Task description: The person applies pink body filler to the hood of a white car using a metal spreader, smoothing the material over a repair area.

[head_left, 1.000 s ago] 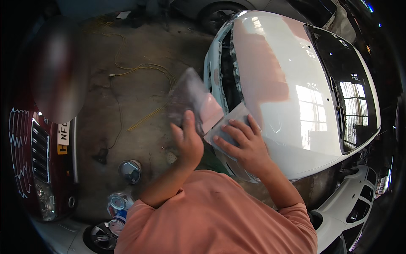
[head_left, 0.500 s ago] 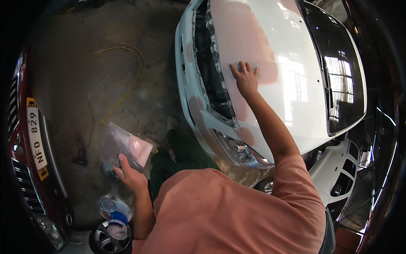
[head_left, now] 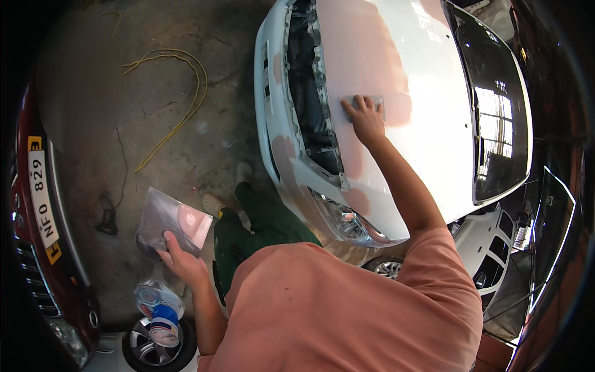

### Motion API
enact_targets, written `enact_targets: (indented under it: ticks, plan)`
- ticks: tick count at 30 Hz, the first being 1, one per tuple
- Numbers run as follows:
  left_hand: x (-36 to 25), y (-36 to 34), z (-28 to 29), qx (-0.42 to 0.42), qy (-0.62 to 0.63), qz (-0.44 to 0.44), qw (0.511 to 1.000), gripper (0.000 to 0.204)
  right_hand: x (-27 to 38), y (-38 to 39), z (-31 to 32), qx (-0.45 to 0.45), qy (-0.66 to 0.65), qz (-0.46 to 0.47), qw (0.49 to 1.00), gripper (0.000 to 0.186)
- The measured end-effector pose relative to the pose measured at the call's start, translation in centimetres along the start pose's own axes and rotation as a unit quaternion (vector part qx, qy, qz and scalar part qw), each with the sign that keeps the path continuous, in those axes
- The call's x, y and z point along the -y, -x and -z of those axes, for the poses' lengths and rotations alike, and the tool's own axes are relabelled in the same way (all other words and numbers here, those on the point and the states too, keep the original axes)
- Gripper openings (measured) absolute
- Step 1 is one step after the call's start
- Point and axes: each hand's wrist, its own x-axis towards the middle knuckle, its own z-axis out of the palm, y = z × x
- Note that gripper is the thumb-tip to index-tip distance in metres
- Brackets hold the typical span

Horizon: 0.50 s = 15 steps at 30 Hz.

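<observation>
My left hand [head_left: 183,263] grips a flat, shiny mixing board [head_left: 162,218] by its near edge, thumb on top. A smooth patch of pink filler [head_left: 194,224] covers its right side. Out over the white car's hood [head_left: 427,139], my right hand [head_left: 369,122] presses a thin greyish spreader [head_left: 380,106] against the surface, fingers laid across it. Around it a broad pink filled area [head_left: 365,56] stretches along the hood's front part. Smaller pink patches [head_left: 356,201] lie near the headlight [head_left: 348,217].
The front grille opening [head_left: 305,93] is bare. At far left stands a dark red vehicle [head_left: 37,204]. A yellow cable [head_left: 201,80] and a dark corded tool [head_left: 107,220] lie on the floor. Below my left hand, a blue-and-white tub [head_left: 164,325] sits by a wheel [head_left: 139,350].
My right hand and the spreader have shifted slightly right and nearer on the hood. The view has turned a little; my left hand still holds the board.
</observation>
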Motion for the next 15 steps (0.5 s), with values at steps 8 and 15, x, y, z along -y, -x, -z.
enact_targets:
  ticks: [8,15]
  plan:
    - [0.1,0.2,0.4,-0.013,-0.015,0.014,1.0,0.066,-1.9,-1.3,0.0,-0.028,0.008,-0.002,1.0,0.052]
    - [0.4,0.8,0.6,-0.02,-0.011,0.008,1.0,0.066,-1.7,-0.7,1.8,0.002,-0.002,0.037,0.999,0.053]
